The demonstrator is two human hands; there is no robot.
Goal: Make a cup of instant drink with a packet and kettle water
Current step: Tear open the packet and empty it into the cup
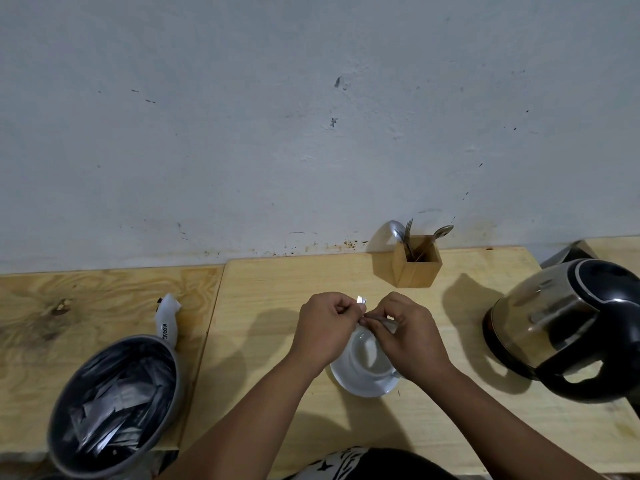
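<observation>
A white cup (367, 355) stands on a white saucer (356, 386) in the middle of the wooden table. Right above the cup, my left hand (325, 329) and my right hand (403, 332) both pinch a small silvery packet (361, 301); only its top corner and a strip near my right fingers show. The cup's inside looks white, and what it holds cannot be told. A steel and black kettle (568, 327) sits to the right of the cup, its handle toward me.
A dark round bowl (114, 403) filled with several silvery packets sits at the left front edge. A white torn wrapper (167, 320) lies behind it. A wooden box (417, 259) holding spoons and a fork stands by the wall (277, 133).
</observation>
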